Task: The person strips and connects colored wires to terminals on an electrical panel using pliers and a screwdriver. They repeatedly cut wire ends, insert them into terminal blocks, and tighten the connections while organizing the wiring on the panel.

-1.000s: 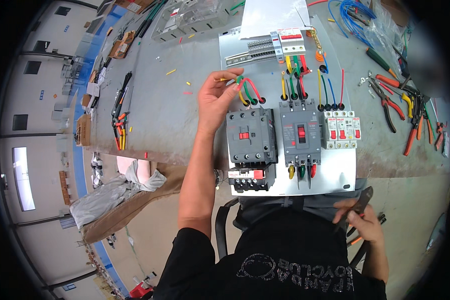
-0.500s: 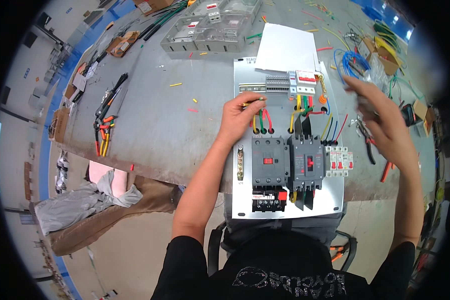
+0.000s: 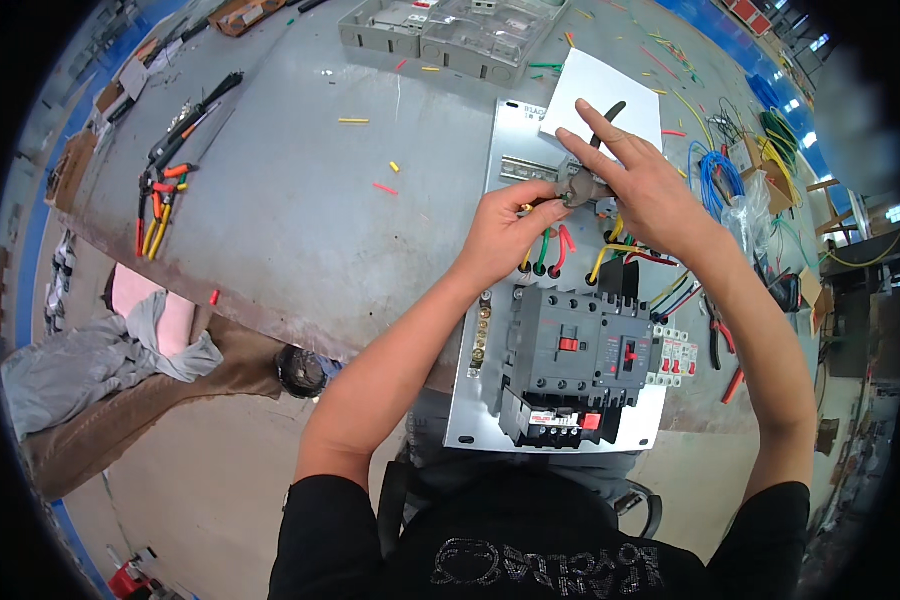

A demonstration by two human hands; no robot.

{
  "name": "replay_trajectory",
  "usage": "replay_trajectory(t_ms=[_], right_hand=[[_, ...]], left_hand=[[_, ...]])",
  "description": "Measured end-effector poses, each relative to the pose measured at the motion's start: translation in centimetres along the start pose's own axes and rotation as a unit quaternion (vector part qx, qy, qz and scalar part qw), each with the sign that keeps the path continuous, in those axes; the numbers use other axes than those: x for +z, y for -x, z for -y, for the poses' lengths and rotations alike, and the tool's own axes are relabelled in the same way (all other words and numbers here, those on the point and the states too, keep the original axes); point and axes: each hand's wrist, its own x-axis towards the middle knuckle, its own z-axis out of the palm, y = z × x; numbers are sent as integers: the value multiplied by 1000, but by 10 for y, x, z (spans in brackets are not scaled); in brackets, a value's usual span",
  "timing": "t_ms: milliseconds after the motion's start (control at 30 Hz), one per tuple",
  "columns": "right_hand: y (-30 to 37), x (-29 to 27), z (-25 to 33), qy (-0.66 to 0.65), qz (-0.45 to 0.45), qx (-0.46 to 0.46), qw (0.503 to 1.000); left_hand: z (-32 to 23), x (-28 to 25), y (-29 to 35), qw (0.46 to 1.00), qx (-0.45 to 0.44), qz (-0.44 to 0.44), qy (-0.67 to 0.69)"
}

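My left hand (image 3: 510, 232) is closed in a pinch above the metal mounting plate (image 3: 482, 425). Between its fingertips is a short wire (image 3: 526, 208), of which bits of yellow and green show. Pliers with a rounded grey head (image 3: 578, 188) and a dark handle are in my right hand (image 3: 648, 190), two of its fingers stretched out. The pliers' head meets the left fingertips at the wire; their jaws are mostly hidden. Below the hands, yellow, green and red wires (image 3: 560, 250) rise from the plate, above a dark contactor (image 3: 560, 340) and a circuit breaker (image 3: 625, 350).
White paper (image 3: 605, 85) lies over the plate's far end. Small breakers (image 3: 673, 358) sit at its right, with red-handled pliers (image 3: 720, 335) beyond. More hand tools (image 3: 170, 185) lie at left. Clear-lidded grey boxes (image 3: 470, 45) stand at the back. Coiled blue wire (image 3: 715, 180) is at right.
My right hand has come in from the right to meet my left, and pliers now show in it. My left hand keeps its pinch. The whole view has shifted and tilted.
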Motion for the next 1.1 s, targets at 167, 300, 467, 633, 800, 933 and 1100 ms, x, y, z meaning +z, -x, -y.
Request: replay_trajectory(t_ms=[167,300,467,633,800,933,1100], right_hand=[[-9,-4,-8,-3,15,-55,998],[-14,2,-12,2,-8,-85,996],[-14,10,-9,-17,-10,-81,997],[-13,11,-12,-5,-20,-89,996],[-15,11,-15,5,-11,-94,996],[-16,12,-16,10,-12,-99,995],[-15,12,-15,3,-11,-97,995]], left_hand=[[3,-4,-1,1000,-11,12,22],[0,-1,0,999,-7,5,49],[-3,-6,1,999,-9,16,27],[-3,-7,0,1000,-9,20,-6],[-4,-8,0,1000,-11,18,5],[-3,-7,1,999,-6,14,29],[-8,-7,2,1000,-10,15,13]])
